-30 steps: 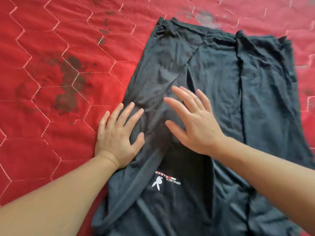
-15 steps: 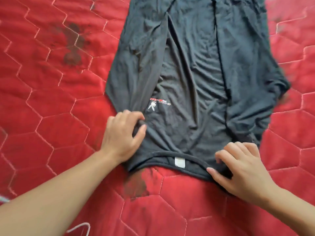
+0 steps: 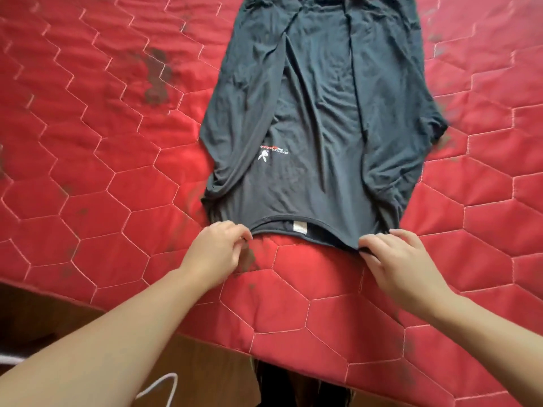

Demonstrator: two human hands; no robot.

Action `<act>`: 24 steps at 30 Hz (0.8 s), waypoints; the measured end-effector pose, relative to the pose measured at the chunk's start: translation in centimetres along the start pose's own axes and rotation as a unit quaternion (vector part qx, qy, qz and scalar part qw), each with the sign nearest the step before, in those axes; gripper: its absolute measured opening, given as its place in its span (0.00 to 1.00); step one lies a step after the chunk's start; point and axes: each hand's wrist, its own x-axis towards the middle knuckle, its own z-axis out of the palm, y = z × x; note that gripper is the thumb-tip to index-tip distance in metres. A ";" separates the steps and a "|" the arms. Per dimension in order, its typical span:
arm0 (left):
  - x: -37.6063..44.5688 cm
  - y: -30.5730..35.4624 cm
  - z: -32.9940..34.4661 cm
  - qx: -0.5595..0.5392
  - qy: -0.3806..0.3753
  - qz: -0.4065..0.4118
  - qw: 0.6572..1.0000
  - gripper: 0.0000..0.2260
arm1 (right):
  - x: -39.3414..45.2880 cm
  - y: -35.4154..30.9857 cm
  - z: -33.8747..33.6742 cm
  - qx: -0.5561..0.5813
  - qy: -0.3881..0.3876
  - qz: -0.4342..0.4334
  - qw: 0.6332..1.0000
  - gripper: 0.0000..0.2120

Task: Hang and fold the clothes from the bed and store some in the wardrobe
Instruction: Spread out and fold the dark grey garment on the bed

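Note:
A dark grey T-shirt (image 3: 320, 118) lies flat on the red quilted bed cover (image 3: 97, 160), both long sides folded in toward the middle, its collar end nearest me. A small white logo shows near its left fold and a white label sits inside the collar. My left hand (image 3: 217, 254) pinches the collar edge at the shirt's near-left corner. My right hand (image 3: 396, 259) grips the near-right corner of the same edge, fingers curled over the cloth.
The bed's near edge (image 3: 293, 356) runs diagonally across the bottom, with brown floor (image 3: 205, 374) below it. A white hanger (image 3: 164, 386) lies on the floor at the bottom left. Dark stains mark the cover left of the shirt.
Both hands left the shirt's middle and came down to its collar end, where they now hold the two near corners. The shirt sits farther from me than half a second ago.

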 end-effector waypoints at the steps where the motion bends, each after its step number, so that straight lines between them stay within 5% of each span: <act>1: -0.5 0.0 0.0 0.010 -0.001 0.015 1.000 0.09 | -0.3 0.0 -0.3 -0.003 -0.007 -0.001 1.000 0.04; 5: -0.6 -0.9 -0.1 0.099 0.061 -0.065 0.991 0.21 | -0.5 0.6 -1.3 -0.003 -0.070 0.006 0.997 0.04; 8: 1.1 -1.5 -0.2 0.078 0.062 -0.098 0.990 0.12 | -0.4 1.2 -1.1 -0.015 -0.104 -0.001 0.994 0.03; 15: -1.3 -0.9 -1.7 0.147 -0.069 0.142 0.976 0.07 | -1.3 2.1 -0.5 -0.064 -0.198 0.021 0.978 0.11; 21: -1.6 -0.5 -2.2 0.101 -0.050 0.179 0.977 0.08 | 0.2 1.6 -0.7 -0.143 -0.203 0.032 0.968 0.14; 24: -1.6 -0.5 -1.8 0.035 -0.047 0.109 0.992 0.07 | 0.6 1.5 -0.9 -0.069 -0.153 0.011 0.986 0.18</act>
